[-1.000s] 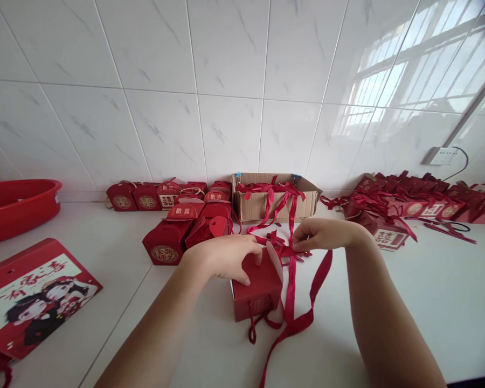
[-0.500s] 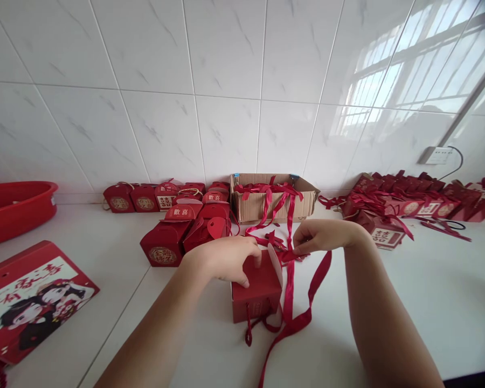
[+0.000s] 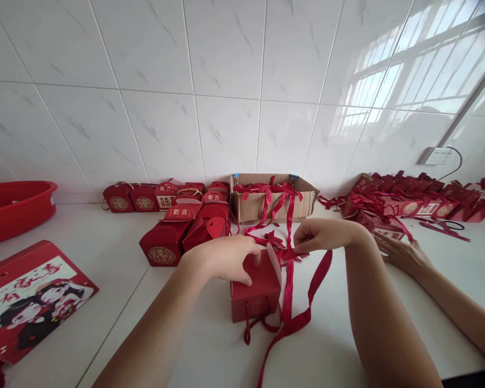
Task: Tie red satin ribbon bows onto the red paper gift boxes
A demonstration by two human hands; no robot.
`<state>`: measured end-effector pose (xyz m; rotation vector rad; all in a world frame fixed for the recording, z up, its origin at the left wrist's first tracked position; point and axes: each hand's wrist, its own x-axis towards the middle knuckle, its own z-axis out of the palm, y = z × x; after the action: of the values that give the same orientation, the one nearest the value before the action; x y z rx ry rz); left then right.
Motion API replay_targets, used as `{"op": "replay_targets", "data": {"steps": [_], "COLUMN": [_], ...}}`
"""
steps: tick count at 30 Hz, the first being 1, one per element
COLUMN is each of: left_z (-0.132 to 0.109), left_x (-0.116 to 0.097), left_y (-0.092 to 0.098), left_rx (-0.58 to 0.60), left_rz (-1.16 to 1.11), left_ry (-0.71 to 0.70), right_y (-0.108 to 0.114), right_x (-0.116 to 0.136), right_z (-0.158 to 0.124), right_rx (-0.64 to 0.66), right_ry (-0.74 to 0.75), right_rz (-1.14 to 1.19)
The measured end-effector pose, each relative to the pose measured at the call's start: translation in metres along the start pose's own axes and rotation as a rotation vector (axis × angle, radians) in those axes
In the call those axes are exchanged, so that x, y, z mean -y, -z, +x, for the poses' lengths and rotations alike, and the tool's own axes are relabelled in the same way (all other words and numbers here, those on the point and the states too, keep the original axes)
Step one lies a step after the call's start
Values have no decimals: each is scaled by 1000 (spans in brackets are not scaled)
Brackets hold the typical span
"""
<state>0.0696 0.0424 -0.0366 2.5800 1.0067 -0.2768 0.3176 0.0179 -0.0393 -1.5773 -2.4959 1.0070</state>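
A white tiled wall (image 3: 226, 134) fills the upper half of the frame, and below it the white tabletop (image 3: 206, 350) carries all the things. At the left edge is a red basin (image 3: 18, 215), and under it, in the lower left, lies a red printed package (image 3: 38, 307). In the right part, near the wall, many beribboned boxes (image 3: 412, 205) stand close together. Left of the centre there is a group of red boxes (image 3: 164, 250); the left hand (image 3: 230, 260) covers a part of them from the view. A cardboard carton (image 3: 248, 209) with ribbons inside stands behind the hands, at the middle of the frame. The small red box (image 3: 255, 296) is just below the centre; on its top the left thumb and one finger rest apart, but the other fingers are hidden, so I cannot tell if they clamp it. The right hand (image 3: 318, 235), right of this box, has its thumb and fingers together, pinched on a red ribbon (image 3: 288, 252). Compared with half a second before, both hands and the small red box are almost in the same place, but a co-worker's hand (image 3: 402, 256) has entered at the right and partly hides the nearest beribboned box.
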Motion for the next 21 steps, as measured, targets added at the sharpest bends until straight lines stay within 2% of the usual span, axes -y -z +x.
{"op": "replay_targets", "data": {"steps": [5, 13, 21], "left_z": [1, 6, 9], "left_x": [-4, -7, -15], "left_y": [-1, -4, -5], "left_rx": [-77, -258, -264], "left_rz": [-39, -119, -91], "left_ry": [-3, -115, -90], "right_y": [1, 1, 1], "right_x": [-3, -1, 3], "right_z": [-4, -4, 0], "right_rx": [-13, -12, 2], "right_ry": [29, 19, -44], "right_rz": [-5, -4, -43]}}
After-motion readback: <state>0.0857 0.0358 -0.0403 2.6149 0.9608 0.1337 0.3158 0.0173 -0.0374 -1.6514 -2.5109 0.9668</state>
